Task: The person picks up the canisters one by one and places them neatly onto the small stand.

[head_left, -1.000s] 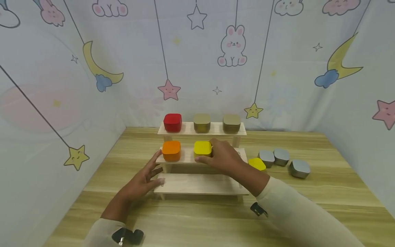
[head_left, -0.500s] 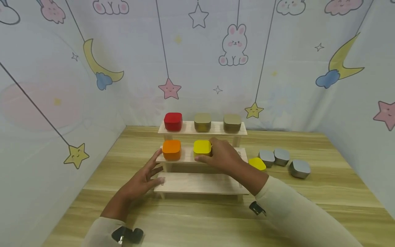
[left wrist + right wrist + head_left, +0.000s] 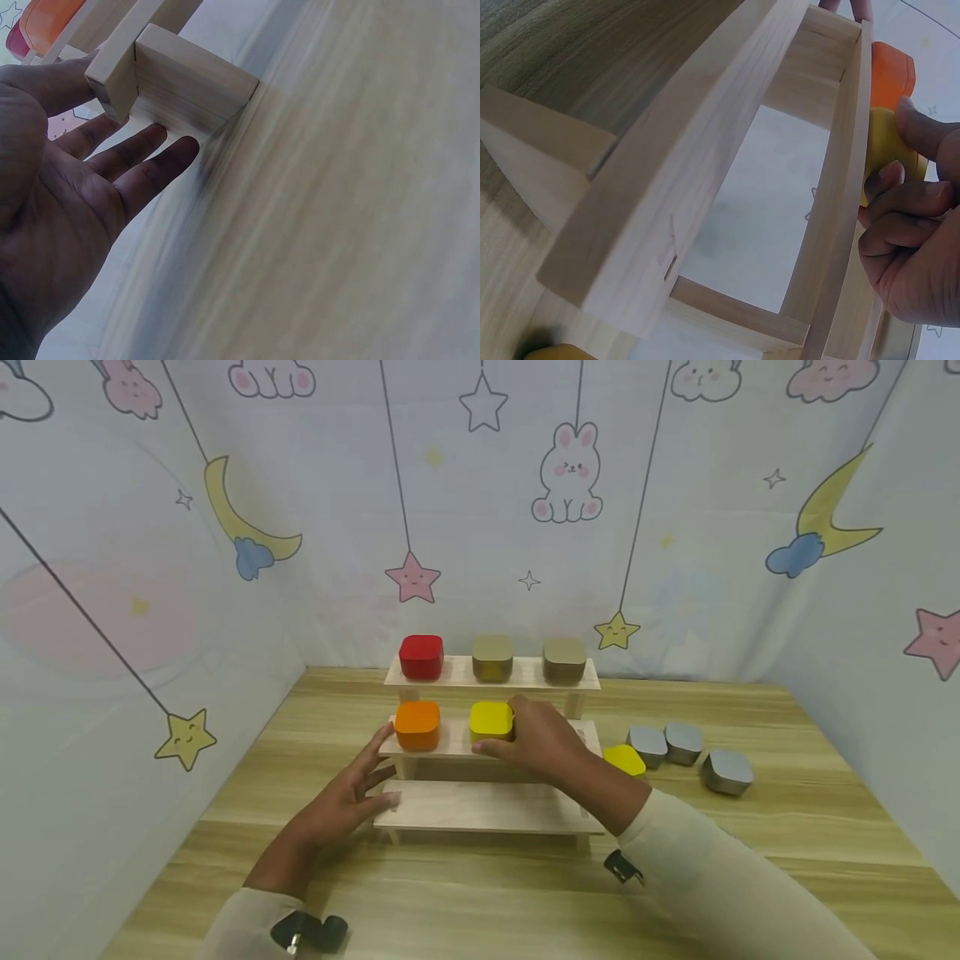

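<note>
A yellow box (image 3: 491, 719) with rounded corners stands on the middle tier of a three-tier wooden stand (image 3: 480, 806). My right hand (image 3: 547, 742) pinches its right side, thumb at the front; in the right wrist view the thumb presses the yellow box (image 3: 889, 142) and the other fingers are curled. My left hand (image 3: 341, 807) rests against the stand's left end, thumb at the bottom tier, fingers fairly straight and spread in the left wrist view. Left of the yellow box sits an orange box (image 3: 417, 725). On the top tier are a red box (image 3: 422, 657) and two gold ones (image 3: 492, 658).
On the table right of the stand lie several silver-grey boxes (image 3: 727, 772) and another yellow box (image 3: 624, 760), partly hidden by the right forearm. A patterned white curtain (image 3: 480, 527) encloses the back and sides of the wooden table (image 3: 450, 902).
The head view has shifted only slightly. Both hands stay in place, and the yellow box under the right hand looks almost unmoved, perhaps a touch further left.
</note>
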`<state>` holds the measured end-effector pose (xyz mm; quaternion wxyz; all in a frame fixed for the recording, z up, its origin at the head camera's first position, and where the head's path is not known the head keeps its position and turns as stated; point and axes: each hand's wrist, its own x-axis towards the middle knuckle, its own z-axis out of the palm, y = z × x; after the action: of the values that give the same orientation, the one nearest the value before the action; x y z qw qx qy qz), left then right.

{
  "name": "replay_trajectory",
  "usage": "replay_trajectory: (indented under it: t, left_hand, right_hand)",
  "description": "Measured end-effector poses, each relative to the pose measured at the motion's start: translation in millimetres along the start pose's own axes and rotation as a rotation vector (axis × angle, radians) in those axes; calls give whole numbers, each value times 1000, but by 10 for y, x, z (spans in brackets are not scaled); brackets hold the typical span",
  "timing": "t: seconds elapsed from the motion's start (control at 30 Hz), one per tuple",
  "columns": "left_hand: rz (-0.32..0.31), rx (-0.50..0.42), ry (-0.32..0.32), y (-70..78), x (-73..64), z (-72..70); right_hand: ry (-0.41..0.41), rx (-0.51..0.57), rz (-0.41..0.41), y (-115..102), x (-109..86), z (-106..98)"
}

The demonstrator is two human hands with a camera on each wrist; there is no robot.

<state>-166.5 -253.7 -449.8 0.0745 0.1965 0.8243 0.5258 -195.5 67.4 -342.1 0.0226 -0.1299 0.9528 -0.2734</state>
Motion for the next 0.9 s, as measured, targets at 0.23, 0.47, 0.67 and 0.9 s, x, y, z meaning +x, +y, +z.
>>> replay_trajectory:
  t: [0.23, 0.47, 0.67, 0.9]
  left_hand:
    - [-23, -2, 3, -1, -6, 10]
    - [-32, 7, 8, 13, -6, 11]
    - [-27, 3, 6, 25, -3, 15]
    - [-22, 1, 10, 8, 1, 4]
  right_hand:
    - [-26, 12, 43, 14, -5, 2]
    - [-41, -7, 85, 70, -9, -33]
    - [-39, -24, 73, 137, -89, -106]
    - [-10, 22, 46, 237, -259, -229]
